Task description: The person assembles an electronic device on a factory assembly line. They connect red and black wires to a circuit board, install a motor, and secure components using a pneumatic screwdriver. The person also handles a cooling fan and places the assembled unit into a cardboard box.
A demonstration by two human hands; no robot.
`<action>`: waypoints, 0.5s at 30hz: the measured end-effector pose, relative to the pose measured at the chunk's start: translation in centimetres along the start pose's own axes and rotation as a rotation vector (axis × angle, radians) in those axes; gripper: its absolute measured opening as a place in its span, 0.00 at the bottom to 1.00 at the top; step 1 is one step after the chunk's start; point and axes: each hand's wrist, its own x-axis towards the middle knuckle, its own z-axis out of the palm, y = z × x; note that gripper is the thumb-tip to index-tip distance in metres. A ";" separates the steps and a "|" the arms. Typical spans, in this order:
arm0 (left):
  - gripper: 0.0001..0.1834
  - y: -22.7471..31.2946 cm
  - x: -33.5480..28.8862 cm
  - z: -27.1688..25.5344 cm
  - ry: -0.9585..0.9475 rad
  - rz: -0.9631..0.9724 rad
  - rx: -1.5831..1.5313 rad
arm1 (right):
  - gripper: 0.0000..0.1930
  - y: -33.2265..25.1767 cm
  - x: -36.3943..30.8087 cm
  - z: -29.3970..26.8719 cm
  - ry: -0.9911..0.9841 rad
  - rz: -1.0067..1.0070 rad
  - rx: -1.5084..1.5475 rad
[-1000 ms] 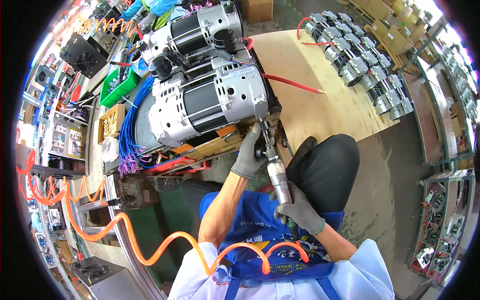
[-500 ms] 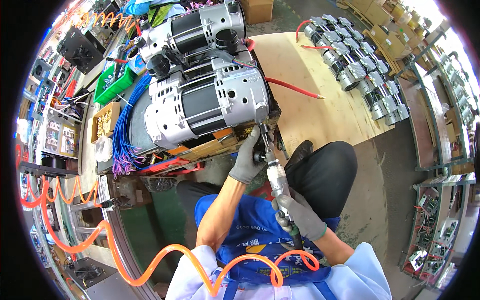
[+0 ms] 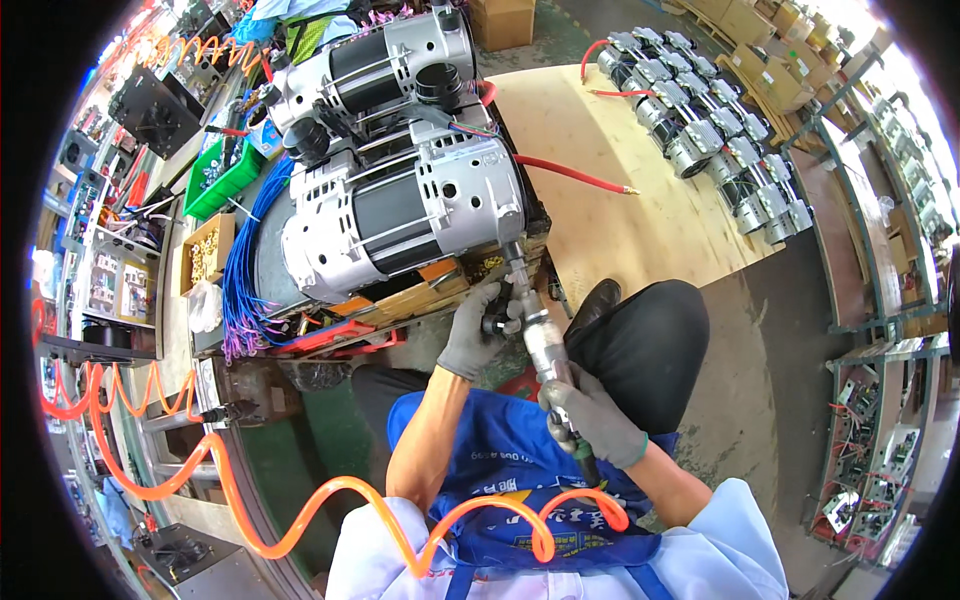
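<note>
My right hand (image 3: 600, 415), in a grey glove, is wrapped round a silver air ratchet wrench (image 3: 546, 345). The tool's long socket end points up at the lower right corner of the nearer silver-and-black motor-like pump (image 3: 400, 215) and meets its edge. Beside the tool's neck, my gloved left hand (image 3: 472, 332) is closed with its fingers round a small black round part (image 3: 493, 322), largely covered by the fingers. Behind the nearer pump lies a second pump (image 3: 360, 70) of the same kind. A coiled orange air hose (image 3: 340, 485) runs to the tool's rear end.
Blue wires (image 3: 245, 270) hang over the bench left of the pumps, near a green bin (image 3: 222, 180) and a cardboard box of brass fittings (image 3: 207, 250). A red hose (image 3: 575, 172) sticks out over a plywood sheet (image 3: 570, 110), where several more pumps (image 3: 690, 120) stand.
My left hand has drawn back from the socket end, down and to the left. The tool has shifted slightly left with my right hand still round it.
</note>
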 end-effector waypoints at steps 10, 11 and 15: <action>0.20 0.7 -1.6 0.8 -0.137 0.172 0.133 | 0.17 0.2 0.7 -1.5 -0.015 -0.008 -0.035; 0.20 0.9 -1.6 1.3 -0.140 0.167 0.146 | 0.17 0.4 0.7 -1.5 0.000 -0.017 -0.046; 0.25 1.7 -1.8 1.2 -0.084 0.189 0.231 | 0.24 1.2 -1.1 -0.8 0.033 0.013 -0.119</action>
